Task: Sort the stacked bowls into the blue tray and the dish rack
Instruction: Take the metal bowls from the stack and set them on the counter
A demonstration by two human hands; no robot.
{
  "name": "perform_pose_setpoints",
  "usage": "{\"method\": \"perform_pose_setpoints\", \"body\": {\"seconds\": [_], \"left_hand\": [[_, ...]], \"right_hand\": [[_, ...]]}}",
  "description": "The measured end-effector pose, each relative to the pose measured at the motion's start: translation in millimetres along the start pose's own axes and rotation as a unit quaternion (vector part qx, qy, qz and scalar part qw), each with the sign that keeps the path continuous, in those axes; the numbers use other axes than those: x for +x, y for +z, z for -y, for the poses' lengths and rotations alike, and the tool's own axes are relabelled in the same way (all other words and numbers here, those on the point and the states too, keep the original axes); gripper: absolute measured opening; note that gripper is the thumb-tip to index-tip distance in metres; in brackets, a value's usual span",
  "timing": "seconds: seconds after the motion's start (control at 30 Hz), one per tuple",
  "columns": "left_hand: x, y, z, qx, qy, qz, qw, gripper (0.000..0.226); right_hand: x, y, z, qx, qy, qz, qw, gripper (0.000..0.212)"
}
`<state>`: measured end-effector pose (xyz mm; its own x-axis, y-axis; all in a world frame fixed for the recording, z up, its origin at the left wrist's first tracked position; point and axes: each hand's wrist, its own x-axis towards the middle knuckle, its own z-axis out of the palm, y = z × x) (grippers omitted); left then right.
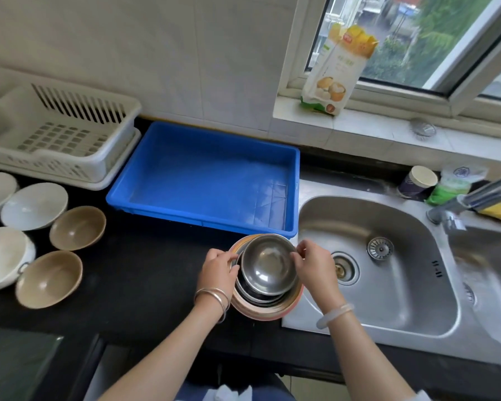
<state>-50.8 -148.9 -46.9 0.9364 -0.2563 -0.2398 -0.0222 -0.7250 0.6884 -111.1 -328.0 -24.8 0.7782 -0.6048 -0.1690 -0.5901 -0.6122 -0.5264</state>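
Your left hand (217,269) and right hand (315,266) pinched opposite rims of the top steel bowl (268,264), nested in the stack of bowls (265,309) straddling the counter's edge beside the sink (388,314). Just beyond your fingers sat the blue tray (290,227); farther left, the dish rack (70,166). The windowsill packet's (334,70) writing was unreadable.

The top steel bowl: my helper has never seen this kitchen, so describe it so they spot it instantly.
Find the blue tray beside the sink. Just in front of its near right corner stands a stack of bowls, held by both hands. The top steel bowl is shiny metal, unlike the tan and white bowls lying far left.
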Motion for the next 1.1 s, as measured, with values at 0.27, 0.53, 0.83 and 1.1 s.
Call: {"method": "perform_pose_setpoints", "body": {"seconds": [0.27, 0.53, 0.83, 1.1], "left_hand": [[7, 4, -13, 0.007, -0.049, 0.009, 0.999, 0.015], [11, 1, -26, 0.018, -0.044, 0.037, 0.998, 0.006], [15, -23, -28, -0.055, -0.047, 0.027, 0.997, 0.014], [19, -75, 8, -0.17, -0.129, -0.022, 0.977, 0.014]], "right_hand": [[4, -14, -8, 0.053, 0.019, -0.018, 0.998, 0.015], [0, -22, -13, 0.1, 0.051, -0.009, 0.994, 0.017], [1, -40, -1, 0.133, 0.045, -0.005, 0.99, 0.01], [11, -32, 42, 0.209, 0.007, 0.024, 0.978, 0.006]]}}
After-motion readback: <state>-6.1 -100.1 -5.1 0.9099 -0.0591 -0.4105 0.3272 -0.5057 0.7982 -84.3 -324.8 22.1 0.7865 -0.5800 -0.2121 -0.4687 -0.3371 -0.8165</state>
